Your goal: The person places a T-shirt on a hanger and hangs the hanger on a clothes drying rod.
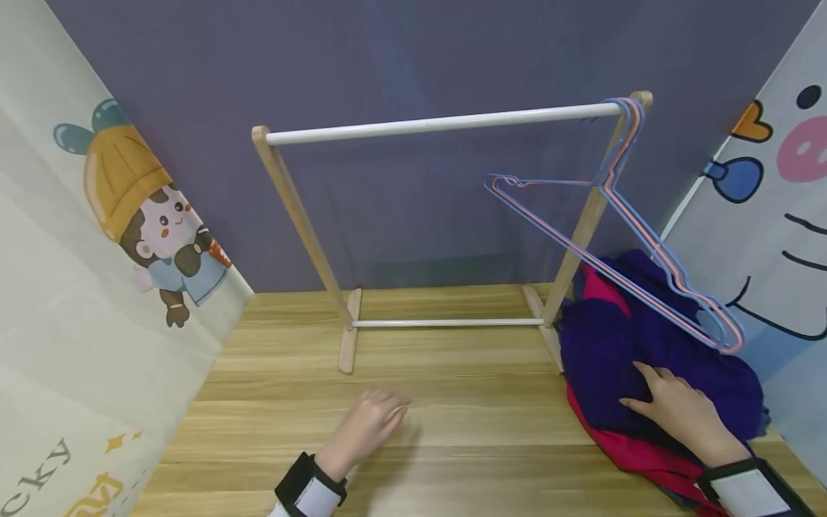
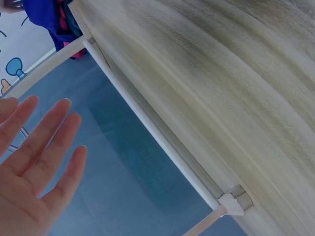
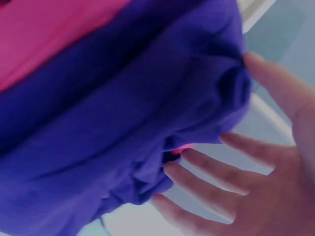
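Observation:
A heap of dark purple-blue clothing [image 1: 601, 345] lies at the right, with red-pink cloth [image 1: 629, 445] showing below it. My right hand [image 1: 681, 413] is over the heap with its fingers spread. In the right wrist view, the fingertips [image 3: 256, 61] are at the edge of the purple cloth [image 3: 123, 123], and nothing is pinched. My left hand [image 1: 368, 427] hovers above the wooden table, holding nothing; its fingers [image 2: 59, 142] are loosely extended in the left wrist view. Pink and blue hangers [image 1: 646, 230] hang over the heap from the rack's right end.
A small rack with a white top bar [image 1: 439, 126], wooden posts [image 1: 304, 222] and a low white bar [image 1: 446, 323] stands at the back of the wood-grain table [image 1: 452, 459]. Behind it is a grey-blue wall [image 1: 413, 57]. Printed cartoon panels flank both sides.

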The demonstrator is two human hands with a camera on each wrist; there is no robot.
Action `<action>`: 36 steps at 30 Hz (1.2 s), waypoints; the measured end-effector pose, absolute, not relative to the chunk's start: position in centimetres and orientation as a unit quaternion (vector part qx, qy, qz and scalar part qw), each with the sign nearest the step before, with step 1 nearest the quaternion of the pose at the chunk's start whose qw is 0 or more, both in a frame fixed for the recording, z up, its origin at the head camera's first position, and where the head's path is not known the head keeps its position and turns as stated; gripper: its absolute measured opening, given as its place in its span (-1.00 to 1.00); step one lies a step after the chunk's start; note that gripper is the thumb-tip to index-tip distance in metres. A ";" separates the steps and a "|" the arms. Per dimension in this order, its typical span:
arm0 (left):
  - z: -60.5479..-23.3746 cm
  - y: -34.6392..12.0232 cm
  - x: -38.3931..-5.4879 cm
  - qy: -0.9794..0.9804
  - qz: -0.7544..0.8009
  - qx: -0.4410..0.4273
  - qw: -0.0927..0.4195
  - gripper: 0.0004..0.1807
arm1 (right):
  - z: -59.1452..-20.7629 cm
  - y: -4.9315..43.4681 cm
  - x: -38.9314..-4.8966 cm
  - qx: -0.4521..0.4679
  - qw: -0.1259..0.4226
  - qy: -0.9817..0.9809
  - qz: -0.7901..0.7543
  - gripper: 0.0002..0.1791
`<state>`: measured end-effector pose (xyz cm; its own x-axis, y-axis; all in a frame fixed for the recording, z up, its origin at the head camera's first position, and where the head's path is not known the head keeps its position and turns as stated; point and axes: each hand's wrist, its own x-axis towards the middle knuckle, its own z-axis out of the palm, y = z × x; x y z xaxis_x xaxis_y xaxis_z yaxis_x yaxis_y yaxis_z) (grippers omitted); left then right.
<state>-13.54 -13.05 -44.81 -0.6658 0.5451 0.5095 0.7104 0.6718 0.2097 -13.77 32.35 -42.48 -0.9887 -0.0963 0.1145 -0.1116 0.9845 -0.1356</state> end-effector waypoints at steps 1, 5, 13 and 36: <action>-44.9 -13.1 -13.5 -0.889 -0.200 -0.354 0.209 -0.88 | -42.7 32.7 -13.8 0.045 0.040 -0.995 0.074 -0.16; -45.0 -13.1 -13.4 -0.889 -0.194 -0.354 0.216 -0.89 | -43.6 33.8 -14.1 0.031 -0.016 -0.996 0.087 0.02; -45.2 -13.1 -13.1 -0.897 -0.197 -0.339 0.203 -0.92 | -45.1 34.5 -14.3 0.063 -0.003 -0.992 0.111 -0.24; -45.7 -12.8 -12.5 -0.894 -0.207 -0.347 0.192 -0.93 | -41.7 34.4 -15.0 0.128 0.032 -0.982 0.133 -0.78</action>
<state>-12.47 -12.83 -45.72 -0.6852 0.5412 0.4875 0.7003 0.6736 0.2365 -14.96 34.43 -41.67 -0.9652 -0.2430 0.0969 -0.2600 0.9319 -0.2528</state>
